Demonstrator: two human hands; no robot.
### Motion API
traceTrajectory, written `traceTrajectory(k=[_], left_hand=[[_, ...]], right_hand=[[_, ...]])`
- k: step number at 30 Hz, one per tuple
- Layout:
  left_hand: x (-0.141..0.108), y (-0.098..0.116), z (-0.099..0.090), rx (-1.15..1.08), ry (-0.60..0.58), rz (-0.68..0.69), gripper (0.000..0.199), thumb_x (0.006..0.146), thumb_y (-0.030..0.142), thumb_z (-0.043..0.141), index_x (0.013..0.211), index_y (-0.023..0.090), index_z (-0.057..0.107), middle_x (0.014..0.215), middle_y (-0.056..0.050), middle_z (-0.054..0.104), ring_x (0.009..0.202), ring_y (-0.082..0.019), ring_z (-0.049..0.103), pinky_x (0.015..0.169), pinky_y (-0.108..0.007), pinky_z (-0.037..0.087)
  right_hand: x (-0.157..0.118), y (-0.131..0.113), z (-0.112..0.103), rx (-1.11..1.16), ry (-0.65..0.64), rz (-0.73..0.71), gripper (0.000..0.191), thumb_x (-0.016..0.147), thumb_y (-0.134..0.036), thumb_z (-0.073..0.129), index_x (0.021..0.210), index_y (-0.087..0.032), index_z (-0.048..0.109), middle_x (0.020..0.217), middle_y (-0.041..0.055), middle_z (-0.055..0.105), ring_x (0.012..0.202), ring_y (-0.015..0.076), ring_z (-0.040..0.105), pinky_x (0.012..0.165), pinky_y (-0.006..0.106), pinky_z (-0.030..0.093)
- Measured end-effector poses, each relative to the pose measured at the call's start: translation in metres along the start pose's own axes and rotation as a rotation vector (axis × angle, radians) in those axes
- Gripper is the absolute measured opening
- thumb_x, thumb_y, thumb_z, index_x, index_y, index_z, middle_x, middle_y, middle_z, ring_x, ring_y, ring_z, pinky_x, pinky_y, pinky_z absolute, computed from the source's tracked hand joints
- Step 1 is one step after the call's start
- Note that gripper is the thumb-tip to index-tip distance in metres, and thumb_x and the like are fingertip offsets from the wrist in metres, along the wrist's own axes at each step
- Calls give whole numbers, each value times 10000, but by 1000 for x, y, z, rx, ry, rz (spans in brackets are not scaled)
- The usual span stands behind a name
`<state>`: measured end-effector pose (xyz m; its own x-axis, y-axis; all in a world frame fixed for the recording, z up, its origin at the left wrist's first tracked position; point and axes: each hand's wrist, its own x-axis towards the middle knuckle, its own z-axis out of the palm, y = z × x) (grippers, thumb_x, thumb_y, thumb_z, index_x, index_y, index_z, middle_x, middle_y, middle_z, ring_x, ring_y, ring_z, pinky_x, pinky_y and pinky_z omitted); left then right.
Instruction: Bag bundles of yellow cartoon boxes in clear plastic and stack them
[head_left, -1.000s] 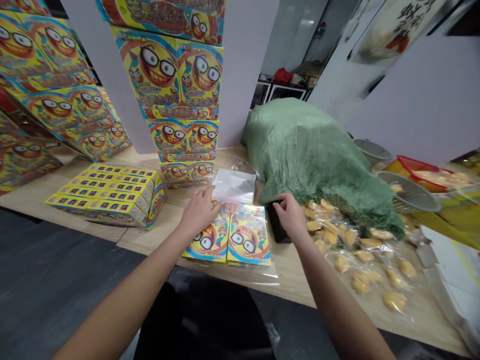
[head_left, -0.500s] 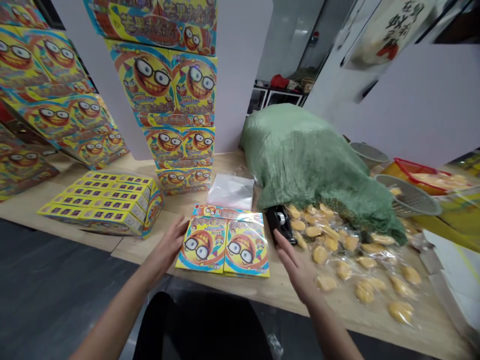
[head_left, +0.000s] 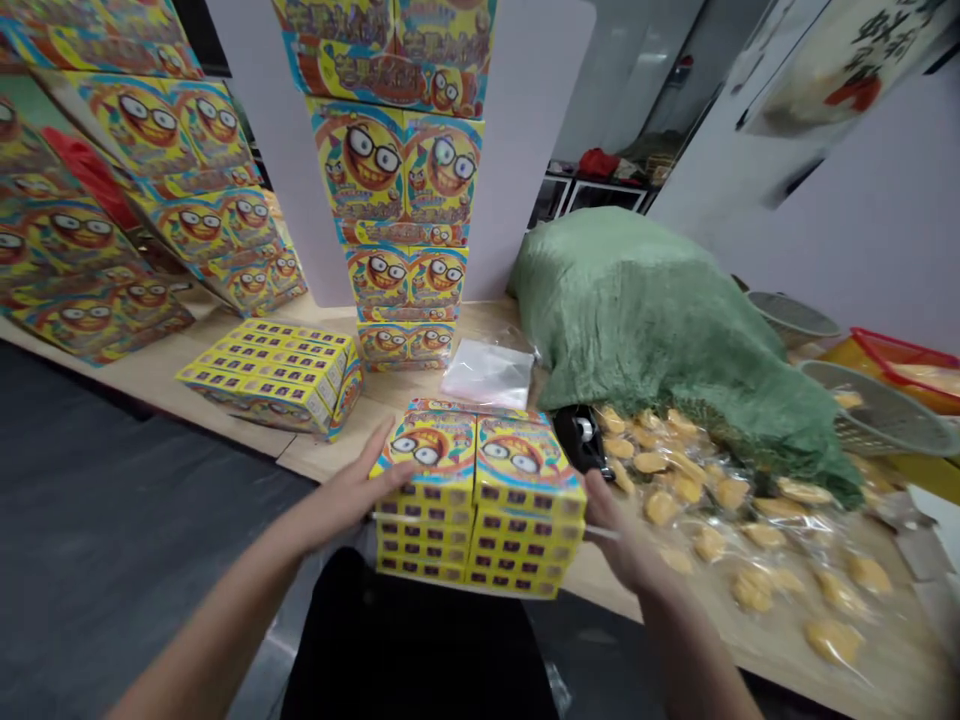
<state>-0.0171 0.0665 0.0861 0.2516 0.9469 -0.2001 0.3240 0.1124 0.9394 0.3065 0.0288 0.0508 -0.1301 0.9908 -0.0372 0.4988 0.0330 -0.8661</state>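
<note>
Between my two hands is a bundle of yellow snack boxes (head_left: 474, 490), two side by side and several layers deep, with cartoon faces with glasses on top. It is tilted so its front side with small printed pictures faces me, above my lap at the table edge. My left hand (head_left: 367, 490) grips the left side, fingers reaching over the top front. My right hand (head_left: 616, 530) presses on the right side, its fingers partly hidden and blurred. Clear film sticks out at both sides. Just behind my right hand is a black tape dispenser (head_left: 589, 440).
Clear plastic bags (head_left: 487, 372) lie behind the bundle. A tall stack of similar boxes (head_left: 409, 210) stands at the back, another bundle (head_left: 270, 370) at left. Right are wrapped yellow pieces (head_left: 709, 490), a green sack (head_left: 645, 300), a grey basket (head_left: 885, 410) and a red-rimmed crate (head_left: 907, 350).
The bundle has been raised and tipped, so its front side now shows. My hands have gone from beside it to holding both sides. The view has shifted left.
</note>
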Motion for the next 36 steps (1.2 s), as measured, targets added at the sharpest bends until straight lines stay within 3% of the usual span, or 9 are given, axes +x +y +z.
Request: traceTrajectory(k=[5, 8, 11, 15, 21, 25, 28, 32, 36], left_hand=[[50, 17, -26, 200, -64, -66, 712, 795, 604, 513, 1386, 220, 409, 1272, -149, 588, 933, -268, 674, 639, -328, 548], [84, 25, -35, 547, -28, 64, 727, 767, 585, 553, 1385, 231, 405, 1398, -146, 470, 1133, -294, 578, 807, -375, 521], [100, 33, -34, 857, -73, 380, 610, 749, 373, 634, 1329, 268, 480, 1430, -89, 442, 1315, -274, 403, 1040, -416, 365], [79, 27, -17, 960, -266, 607, 398, 840, 170, 459, 1198, 273, 597, 1368, -41, 521, 1271, -188, 463, 1080, -371, 325], [6, -9, 1, 1082, -125, 685, 613, 859, 446, 502, 1420, 260, 340, 1474, -77, 378, 1398, -267, 247, 1143, -514, 136], [-11, -31, 8, 1106, -74, 735, 909, 713, 564, 650, 1461, 248, 241, 1489, -116, 341, 1397, -331, 222, 1131, -561, 134], [-8, -46, 12, 1130, 28, 796, 702, 762, 386, 668, 1395, 300, 377, 1477, -101, 364, 1384, -341, 252, 1108, -579, 197], [-5, -54, 9, 984, 175, 972, 390, 855, 145, 532, 1219, 282, 560, 1299, -73, 576, 1302, -248, 425, 1081, -480, 326], [-1, -21, 3, 628, 301, 923, 245, 878, 135, 502, 1069, 236, 618, 1090, -48, 689, 1155, -185, 568, 1001, -367, 444]], right_hand=[[38, -19, -7, 408, -250, 376, 634, 909, -610, 210, 1211, -202, 591, 948, 137, 711, 755, 253, 688, 580, 385, 559], [52, -7, 0, 205, -87, 172, 569, 918, -515, 311, 1399, -217, 372, 1208, 156, 612, 955, 254, 659, 706, 414, 564], [55, 0, 2, -170, 202, -286, 742, 855, -364, 497, 1483, -220, 128, 1495, 166, 284, 1314, 285, 395, 980, 493, 433], [54, -14, 2, -577, 242, -696, 784, 828, -199, 520, 1486, -251, 98, 1561, 108, 86, 1432, 285, 69, 1111, 530, 243], [48, -39, 19, -724, 146, -762, 818, 788, -303, 594, 1477, -180, 172, 1546, 137, 156, 1432, 303, 10, 1108, 537, 238], [46, -42, 36, -804, -21, -771, 880, 706, -488, 684, 1442, -206, 293, 1515, 123, 266, 1429, 319, 48, 1111, 579, 185], [41, -32, 42, -862, -49, -782, 842, 704, -444, 707, 1425, -223, 332, 1504, 127, 292, 1415, 344, 129, 1093, 612, 200], [33, -17, 26, -751, 170, -873, 490, 856, -153, 516, 1338, -225, 464, 1339, 106, 534, 1314, 263, 405, 1065, 532, 346], [35, -29, -8, -509, 386, -828, 332, 888, -154, 443, 1168, -215, 610, 1110, 89, 677, 1115, 217, 597, 939, 421, 505]])
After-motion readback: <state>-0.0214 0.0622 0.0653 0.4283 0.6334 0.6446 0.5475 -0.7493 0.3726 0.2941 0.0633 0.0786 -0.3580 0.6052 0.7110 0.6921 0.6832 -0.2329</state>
